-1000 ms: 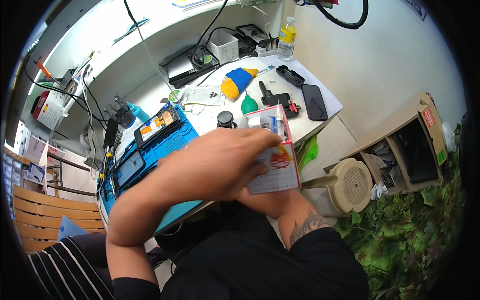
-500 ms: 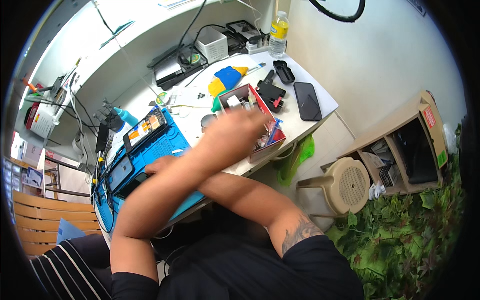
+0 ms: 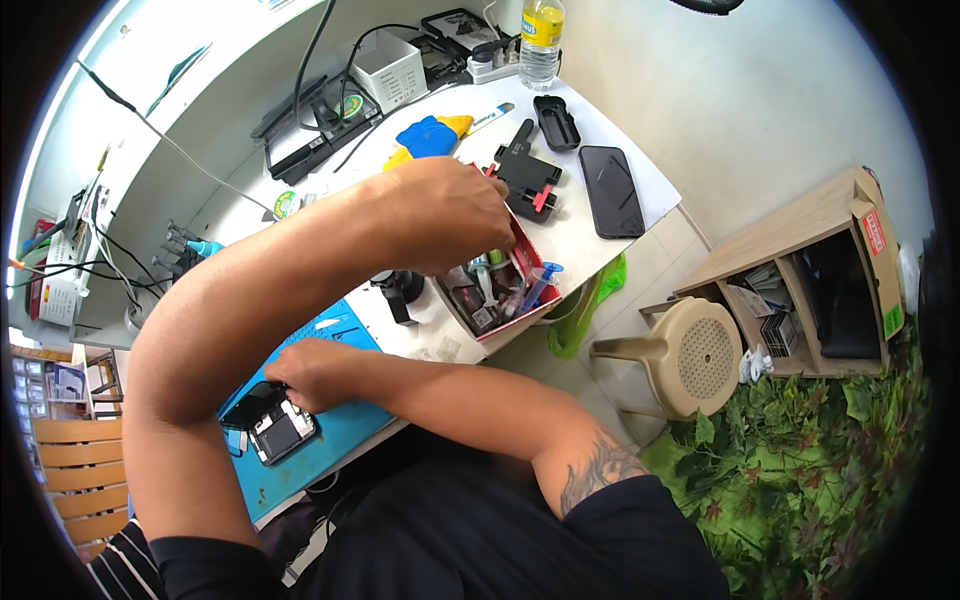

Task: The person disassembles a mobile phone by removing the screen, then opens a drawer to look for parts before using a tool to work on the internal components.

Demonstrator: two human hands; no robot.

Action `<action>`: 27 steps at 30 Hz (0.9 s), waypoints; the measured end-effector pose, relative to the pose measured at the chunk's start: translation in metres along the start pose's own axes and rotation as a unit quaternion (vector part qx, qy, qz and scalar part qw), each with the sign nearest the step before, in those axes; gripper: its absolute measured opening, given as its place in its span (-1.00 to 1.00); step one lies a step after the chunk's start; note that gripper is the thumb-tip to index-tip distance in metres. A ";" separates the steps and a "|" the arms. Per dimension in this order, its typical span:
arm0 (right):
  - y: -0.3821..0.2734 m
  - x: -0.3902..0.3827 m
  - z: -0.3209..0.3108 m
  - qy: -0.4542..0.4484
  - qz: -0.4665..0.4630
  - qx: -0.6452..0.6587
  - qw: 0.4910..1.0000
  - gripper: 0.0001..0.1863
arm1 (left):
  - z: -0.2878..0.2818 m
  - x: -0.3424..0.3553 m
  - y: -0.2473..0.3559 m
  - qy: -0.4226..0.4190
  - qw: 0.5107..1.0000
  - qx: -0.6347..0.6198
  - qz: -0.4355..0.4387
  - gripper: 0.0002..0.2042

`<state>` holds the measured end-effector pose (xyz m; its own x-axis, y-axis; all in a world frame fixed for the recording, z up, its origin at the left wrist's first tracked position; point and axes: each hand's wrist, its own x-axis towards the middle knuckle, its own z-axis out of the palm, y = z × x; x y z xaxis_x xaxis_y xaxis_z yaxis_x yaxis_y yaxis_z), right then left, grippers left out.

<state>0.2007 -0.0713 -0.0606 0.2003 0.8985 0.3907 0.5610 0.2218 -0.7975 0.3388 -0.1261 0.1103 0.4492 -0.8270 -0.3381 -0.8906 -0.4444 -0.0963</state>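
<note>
My forearms cross over the workbench. My left hand (image 3: 440, 212) is over a red box (image 3: 520, 245) with its fingers curled down at the box's far side; what they hold, if anything, is hidden. Small bottles and a blue syringe-like plunger (image 3: 541, 284) show inside the box. On the blue work mat (image 3: 350, 400) lies an opened phone (image 3: 284, 432) with its inner parts bare. My right hand (image 3: 312, 374) pinches the edge of its raised dark screen (image 3: 252, 404), which is tilted up beside the body.
A black clamp-like holder (image 3: 527, 175), a black open case (image 3: 556, 122) and a dark phone (image 3: 612, 192) lie right of the box. A blue and yellow cloth (image 3: 430, 138), white basket (image 3: 388, 72) and water bottle (image 3: 540, 45) are farther back. A beige stool (image 3: 700, 360) stands on the right.
The view has shifted. My left hand, blurred earlier over the box, is now at its far side. The phone near my right hand now shows its inside, with the screen raised.
</note>
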 end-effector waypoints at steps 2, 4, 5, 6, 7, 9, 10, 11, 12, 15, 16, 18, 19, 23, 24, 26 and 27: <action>-0.003 0.000 -0.002 -0.014 0.009 -0.014 1.000 -0.76 | 0.003 -0.003 -0.002 0.010 1.000 -0.010 0.007 -0.63; -0.005 -0.001 -0.003 -0.020 0.013 -0.020 1.000 -0.77 | -0.004 0.001 -0.001 -0.049 0.998 -0.035 -0.001 -0.56; -0.005 -0.002 -0.003 -0.019 0.013 -0.018 1.000 -0.77 | -0.009 0.003 0.000 -0.079 0.996 -0.047 -0.005 -0.52; -0.005 -0.001 -0.003 -0.018 0.012 -0.017 1.000 -0.77 | -0.003 0.002 -0.003 -0.048 0.998 -0.043 0.010 -0.56; -0.004 -0.001 -0.002 -0.017 0.010 -0.016 1.000 -0.77 | 0.004 0.000 -0.004 -0.017 0.999 -0.041 0.025 -0.60; -0.004 -0.001 0.000 -0.015 0.005 -0.015 1.000 -0.77 | 0.016 0.000 -0.005 -0.013 0.999 -0.031 0.024 -0.66; -0.004 -0.002 -0.003 -0.014 0.009 -0.012 1.000 -0.77 | 0.011 0.003 -0.001 -0.037 0.999 -0.022 0.012 -0.69; -0.004 -0.003 -0.005 -0.012 0.013 -0.010 1.000 -0.77 | 0.009 0.006 0.002 -0.061 0.998 -0.013 -0.001 -0.71; -0.004 -0.004 -0.007 -0.011 0.017 -0.007 1.000 -0.77 | 0.012 0.008 0.002 -0.052 0.999 -0.010 -0.001 -0.73; -0.008 -0.004 -0.007 -0.012 0.019 -0.014 1.000 -0.77 | 0.022 0.010 0.002 -0.028 0.999 0.016 0.004 -0.81; -0.007 -0.003 -0.006 -0.012 0.017 -0.016 1.000 -0.77 | 0.024 0.011 0.002 -0.020 0.999 0.035 0.014 -0.84; -0.007 -0.003 -0.005 -0.013 0.012 -0.020 1.000 -0.78 | 0.028 0.011 0.001 0.007 0.999 0.038 0.017 -0.87; -0.006 -0.002 -0.004 -0.010 0.011 -0.025 1.000 -0.78 | 0.032 0.009 0.000 0.026 0.999 0.022 0.011 -0.87; -0.005 -0.001 -0.003 -0.010 0.011 -0.030 0.999 -0.78 | 0.042 0.012 0.000 0.045 0.999 0.017 -0.002 -0.91; -0.005 -0.001 -0.002 -0.013 0.012 -0.028 0.999 -0.78 | 0.043 0.013 0.000 0.026 1.000 0.015 0.002 -0.90; -0.005 -0.001 -0.002 -0.011 0.003 -0.034 0.999 -0.77 | 0.037 0.015 0.000 -0.013 1.000 0.014 0.011 -0.84; -0.005 -0.001 -0.001 -0.010 -0.002 -0.038 0.999 -0.77 | 0.034 0.013 0.000 -0.021 1.000 0.005 0.004 -0.80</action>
<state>0.1987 -0.0741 -0.0565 0.1818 0.9051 0.3844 0.6209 0.1975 -0.7586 0.3424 -0.1250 0.0743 0.4386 -0.8155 -0.3776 -0.8950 -0.4342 -0.1017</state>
